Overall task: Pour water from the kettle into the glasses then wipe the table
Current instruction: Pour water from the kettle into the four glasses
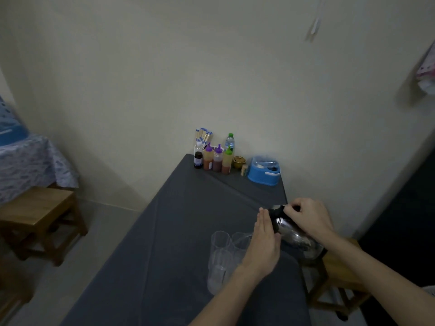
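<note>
A steel kettle (297,236) with a black handle and lid is tilted to the left over the right edge of the dark grey table (179,231). My right hand (308,218) grips its black handle from above. My left hand (264,243) lies flat, fingers together, against the kettle's left side near the lid. Three clear glasses stand just left of the kettle: one at the back left (220,242), one behind my left hand (240,243), and a nearer one (217,271). The kettle's spout is hidden behind my left hand.
At the table's far end stand sauce bottles (217,160), a water bottle (229,142), a chopstick holder (203,137), a small yellow pot (239,162) and a blue box (264,171). A wooden stool (40,215) stands left, another (341,274) at the right.
</note>
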